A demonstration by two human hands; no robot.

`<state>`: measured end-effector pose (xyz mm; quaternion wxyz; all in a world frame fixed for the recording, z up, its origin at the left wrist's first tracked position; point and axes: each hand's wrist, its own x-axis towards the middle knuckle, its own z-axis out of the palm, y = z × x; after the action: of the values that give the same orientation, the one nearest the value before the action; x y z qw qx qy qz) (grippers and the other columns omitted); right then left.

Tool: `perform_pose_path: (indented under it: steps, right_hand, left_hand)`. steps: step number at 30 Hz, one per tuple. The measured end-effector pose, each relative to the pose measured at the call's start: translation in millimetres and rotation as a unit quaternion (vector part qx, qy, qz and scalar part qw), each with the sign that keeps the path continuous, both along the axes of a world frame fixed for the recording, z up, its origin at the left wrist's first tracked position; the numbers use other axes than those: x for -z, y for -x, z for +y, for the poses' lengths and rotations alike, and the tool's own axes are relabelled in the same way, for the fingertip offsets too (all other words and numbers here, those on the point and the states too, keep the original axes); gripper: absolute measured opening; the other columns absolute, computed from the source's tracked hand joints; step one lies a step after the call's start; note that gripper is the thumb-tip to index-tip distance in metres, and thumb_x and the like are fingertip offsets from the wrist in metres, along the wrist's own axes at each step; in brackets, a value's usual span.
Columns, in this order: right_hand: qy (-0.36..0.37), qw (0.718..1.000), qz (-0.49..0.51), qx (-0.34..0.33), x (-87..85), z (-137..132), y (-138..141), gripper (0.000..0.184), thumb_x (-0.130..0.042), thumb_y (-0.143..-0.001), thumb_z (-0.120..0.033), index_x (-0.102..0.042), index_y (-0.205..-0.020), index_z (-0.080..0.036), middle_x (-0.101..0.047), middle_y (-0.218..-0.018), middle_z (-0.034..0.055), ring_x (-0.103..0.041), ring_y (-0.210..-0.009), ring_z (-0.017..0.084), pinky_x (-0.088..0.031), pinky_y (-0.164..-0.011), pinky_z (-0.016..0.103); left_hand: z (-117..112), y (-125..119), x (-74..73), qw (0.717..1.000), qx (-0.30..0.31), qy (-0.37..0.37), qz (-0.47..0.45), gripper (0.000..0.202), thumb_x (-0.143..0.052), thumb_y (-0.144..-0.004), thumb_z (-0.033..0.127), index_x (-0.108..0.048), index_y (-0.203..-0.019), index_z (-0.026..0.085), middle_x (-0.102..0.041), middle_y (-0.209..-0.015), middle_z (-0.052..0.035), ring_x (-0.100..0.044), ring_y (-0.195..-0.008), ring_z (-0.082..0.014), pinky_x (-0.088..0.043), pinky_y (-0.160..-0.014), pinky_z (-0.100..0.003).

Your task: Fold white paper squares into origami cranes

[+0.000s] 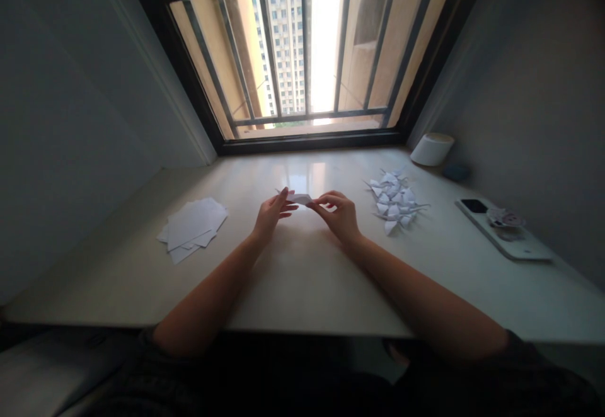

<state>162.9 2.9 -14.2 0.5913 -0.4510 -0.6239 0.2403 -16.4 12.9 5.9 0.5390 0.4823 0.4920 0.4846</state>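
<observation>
Between my two hands, just above the white tabletop point(293, 278), is a small piece of folded white paper point(300, 199). My left hand point(274, 211) pinches its left end between thumb and fingers, the lower fingers reaching beneath it. At the right end, the thumb and forefinger of my right hand point(338, 212) grip the paper, with the other fingers curled. A stack of flat white paper sheets point(191, 225) lies left of my left hand. To the right of my right hand is a pile of folded paper pieces point(394, 199) with pointed ends.
A pale phone point(503, 231) with a round attachment on its back lies at the right. Behind it, by the wall, stand a white cylinder-like object point(432, 149) and a small dark object point(456, 172). A barred window point(307, 146) rises beyond the far edge.
</observation>
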Motion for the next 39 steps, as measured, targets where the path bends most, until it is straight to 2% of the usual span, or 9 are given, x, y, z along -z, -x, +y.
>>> perform_pose_path:
  steps: [5,12,15,17,20,23,30,36,39]
  right_hand:
    - [0.024,0.999,-0.001,-0.039,-1.8,-0.9,0.7,0.024,-0.077,-0.067,-0.047,-0.073,-0.068,-0.023,-0.067,-0.075,0.0036,-0.059,-0.074,0.017,-0.043,-0.063,0.03]
    - [0.162,0.966,0.192,-0.064,0.2,6.1,2.3,0.031,-0.082,-0.055,-0.048,-0.072,-0.064,-0.02,-0.065,-0.06,-0.0002,-0.055,-0.057,0.013,-0.04,-0.058,0.028]
    - [0.185,0.946,0.258,-0.061,2.6,10.0,1.4,0.034,-0.081,-0.055,-0.049,-0.071,-0.065,-0.019,-0.063,-0.057,-0.0013,-0.053,-0.054,0.012,-0.04,-0.055,0.027]
    - [0.189,0.939,0.283,-0.048,5.3,13.0,0.5,0.036,-0.08,-0.054,-0.051,-0.07,-0.066,-0.019,-0.063,-0.058,-0.0011,-0.052,-0.053,0.012,-0.039,-0.054,0.026]
    - [0.192,0.933,0.304,-0.036,9.9,17.1,-1.1,0.039,-0.079,-0.055,-0.054,-0.07,-0.068,-0.018,-0.064,-0.061,-0.0002,-0.053,-0.055,0.013,-0.041,-0.053,0.026]
    - [0.199,0.933,0.297,-0.032,13.5,19.8,-2.7,0.04,-0.077,-0.056,-0.055,-0.07,-0.07,-0.018,-0.065,-0.062,0.0002,-0.054,-0.054,0.013,-0.041,-0.052,0.026]
    - [0.243,0.926,0.287,-0.041,15.5,22.1,-4.2,0.038,-0.075,-0.058,-0.054,-0.067,-0.068,-0.018,-0.064,-0.061,0.0016,-0.055,-0.053,0.014,-0.042,-0.046,0.026]
    - [0.245,0.913,0.309,-0.105,11.8,21.7,-4.1,0.032,-0.063,-0.068,-0.042,-0.066,-0.091,-0.02,-0.065,-0.074,0.0022,-0.059,-0.057,0.014,-0.045,-0.047,0.025]
    - [0.223,0.916,0.295,-0.153,9.4,17.7,-1.8,0.051,-0.066,-0.063,-0.032,-0.057,-0.113,-0.024,-0.066,-0.088,0.0013,-0.062,-0.063,0.013,-0.048,-0.054,0.025]
  left_hand:
    - [-1.5,1.3,-0.2,0.999,0.021,-0.036,0.003,0.064,-0.062,-0.076,0.061,-0.063,-0.12,0.015,-0.07,-0.111,-0.0153,-0.066,-0.097,-0.0248,-0.047,-0.076,-0.029]
    - [1.3,4.7,2.7,0.998,0.039,-0.047,-0.017,0.072,-0.065,-0.073,0.061,-0.057,-0.13,0.018,-0.069,-0.109,-0.0119,-0.067,-0.088,-0.021,-0.048,-0.078,-0.031]
    - [3.0,5.3,3.8,0.998,0.04,-0.048,-0.009,0.065,-0.067,-0.072,0.058,-0.063,-0.122,0.016,-0.071,-0.102,-0.0097,-0.065,-0.084,-0.0198,-0.05,-0.075,-0.032]
    - [4.4,6.3,5.4,0.996,0.044,-0.064,0.035,0.059,-0.068,-0.072,0.057,-0.067,-0.114,0.015,-0.071,-0.093,-0.0085,-0.064,-0.079,-0.019,-0.049,-0.068,-0.029]
    - [6.1,8.1,8.0,0.987,0.046,-0.102,0.117,0.049,-0.067,-0.072,0.054,-0.071,-0.102,0.015,-0.069,-0.074,-0.0051,-0.059,-0.063,-0.0154,-0.043,-0.055,-0.025]
    - [7.0,9.5,8.2,0.982,0.058,-0.119,0.138,0.041,-0.067,-0.073,0.05,-0.073,-0.093,0.016,-0.064,-0.062,-0.0022,-0.053,-0.052,-0.0127,-0.037,-0.049,-0.024]
    - [10.7,13.9,6.7,0.988,0.05,-0.101,0.105,0.036,-0.072,-0.068,0.048,-0.075,-0.083,0.016,-0.064,-0.063,-0.0017,-0.049,-0.054,-0.0114,-0.039,-0.052,-0.024]
    - [10.7,12.8,9.6,0.999,0.046,-0.009,-0.001,0.044,-0.077,-0.063,0.05,-0.074,-0.09,0.015,-0.066,-0.073,-0.0042,-0.054,-0.06,-0.0113,-0.045,-0.056,-0.024]
    - [9.3,11.6,7.8,0.999,0.026,0.018,-0.018,0.048,-0.079,-0.061,0.051,-0.073,-0.091,0.015,-0.064,-0.07,-0.0035,-0.052,-0.058,-0.0095,-0.043,-0.054,-0.022]
